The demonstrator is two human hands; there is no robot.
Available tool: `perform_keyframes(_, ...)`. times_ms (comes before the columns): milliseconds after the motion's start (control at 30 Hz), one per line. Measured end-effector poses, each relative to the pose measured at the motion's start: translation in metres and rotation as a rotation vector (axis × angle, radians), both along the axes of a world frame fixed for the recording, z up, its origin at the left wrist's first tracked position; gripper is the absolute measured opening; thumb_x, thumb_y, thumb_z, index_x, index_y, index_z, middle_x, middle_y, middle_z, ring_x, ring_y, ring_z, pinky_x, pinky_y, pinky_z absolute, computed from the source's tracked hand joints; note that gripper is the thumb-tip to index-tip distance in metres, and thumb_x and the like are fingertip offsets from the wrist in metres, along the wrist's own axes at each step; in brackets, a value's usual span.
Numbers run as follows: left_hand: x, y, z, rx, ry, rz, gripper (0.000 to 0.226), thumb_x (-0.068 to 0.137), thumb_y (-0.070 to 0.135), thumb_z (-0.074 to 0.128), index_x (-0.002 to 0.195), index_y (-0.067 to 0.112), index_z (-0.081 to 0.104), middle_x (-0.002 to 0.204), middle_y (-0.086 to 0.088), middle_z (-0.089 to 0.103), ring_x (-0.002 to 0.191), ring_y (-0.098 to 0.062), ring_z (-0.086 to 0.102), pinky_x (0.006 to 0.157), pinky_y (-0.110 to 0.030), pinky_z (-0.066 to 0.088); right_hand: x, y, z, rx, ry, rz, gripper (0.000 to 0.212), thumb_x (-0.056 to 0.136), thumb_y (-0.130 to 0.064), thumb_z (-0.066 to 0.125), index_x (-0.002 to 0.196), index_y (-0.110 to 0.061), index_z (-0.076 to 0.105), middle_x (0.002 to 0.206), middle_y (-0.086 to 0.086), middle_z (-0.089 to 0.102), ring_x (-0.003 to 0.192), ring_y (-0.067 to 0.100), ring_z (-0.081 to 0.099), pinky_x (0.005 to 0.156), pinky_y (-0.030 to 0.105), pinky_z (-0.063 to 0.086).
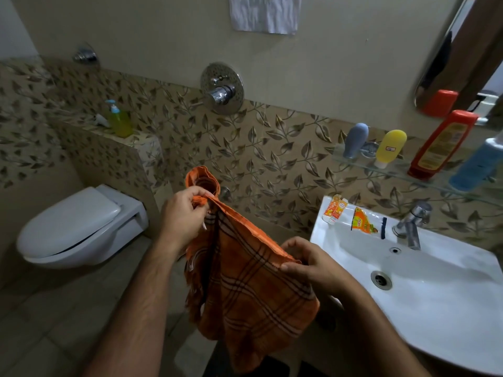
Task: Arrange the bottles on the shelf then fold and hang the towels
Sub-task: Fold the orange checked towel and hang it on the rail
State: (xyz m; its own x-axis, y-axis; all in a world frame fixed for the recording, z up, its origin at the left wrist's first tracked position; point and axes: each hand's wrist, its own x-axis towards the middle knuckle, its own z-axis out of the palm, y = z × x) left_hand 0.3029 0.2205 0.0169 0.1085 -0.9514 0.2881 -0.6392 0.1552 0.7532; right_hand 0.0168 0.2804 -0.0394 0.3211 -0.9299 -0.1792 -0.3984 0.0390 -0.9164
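White toilet [79,227] at left, white sink [449,303] at right with chrome tap [411,224], wall mixer valve [221,88]

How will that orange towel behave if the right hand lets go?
Probably floppy: the orange towel sags in folds below both pinches. Released by the right hand, it would likely swing under the left hand. It looks thin and light, with a frayed edge.

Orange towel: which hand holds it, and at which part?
Both. The left hand pinches the orange checked towel at an upper corner; the right hand pinches its top edge.
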Motion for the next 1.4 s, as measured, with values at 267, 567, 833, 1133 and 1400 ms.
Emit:
perform_keyframes(267, 0.011, -0.008, 0.013, -0.059, -0.010, 0.107, 0.016, 0.088, 0.009, 0.065, 0.089, 0.025, 0.070, 0.050, 0.016, 0.045, 0.040, 0.007, 0.049, 0.034, -0.009, 0.029, -0.007, -0.004, 0.000, -0.046, 0.030, -0.068, 0.016, 0.081, -0.034, 0.079, 0.092, -0.027, 0.070, 0.093, -0.009, 0.075, 0.088, 0.009, 0.072, 0.071, 0.021, 0.057)
perform_keyframes(567, 0.033, -0.020, 0.002, -0.019, -0.063, 0.185, 0.011, 0.090, 0.017, 0.064, 0.092, 0.027, 0.069, 0.070, 0.008, 0.062, 0.054, -0.007, 0.053, 0.047, -0.022, 0.033, -0.033, -0.006, 0.012, -0.045, 0.097, -0.165, 0.010, 0.084, -0.026, 0.077, 0.081, -0.018, 0.072, 0.075, -0.004, 0.074, 0.072, 0.009, 0.072, 0.057, 0.016, 0.050)
perform_keyframes(833, 0.046, -0.034, -0.026, 0.102, 0.046, 0.118, 0.012, 0.089, 0.017, 0.068, 0.092, 0.029, 0.070, 0.085, 0.013, 0.067, 0.077, 0.000, 0.061, 0.064, -0.025, 0.045, -0.040, -0.002, 0.020, 0.053, -0.327, -0.237, 0.018, 0.087, -0.011, 0.067, 0.101, -0.010, 0.056, 0.077, 0.008, 0.067, 0.070, 0.021, 0.065, 0.060, 0.029, 0.049)
perform_keyframes(1133, 0.030, -0.012, -0.120, 0.438, 0.899, 0.384, 0.030, 0.083, 0.008, 0.074, 0.107, -0.008, 0.067, 0.097, -0.027, 0.069, 0.087, -0.034, 0.067, 0.085, -0.047, 0.055, 0.024, -0.017, 0.004, 0.250, -0.689, -0.568, 0.013, 0.090, 0.003, 0.060, 0.096, -0.005, 0.068, 0.070, 0.011, 0.069, 0.058, 0.016, 0.067, 0.049, 0.028, 0.055)
perform_keyframes(1400, 0.017, 0.000, -0.110, 0.390, 0.835, 0.294, 0.005, 0.086, 0.007, 0.071, 0.086, 0.003, 0.069, 0.051, 0.003, 0.067, 0.043, -0.006, 0.062, 0.043, -0.015, 0.049, 0.010, -0.014, 0.007, 0.213, -0.463, -0.293, 0.038, 0.089, 0.013, 0.046, 0.105, -0.008, 0.072, 0.085, 0.016, 0.070, 0.067, 0.023, 0.061, 0.055, 0.027, 0.053)
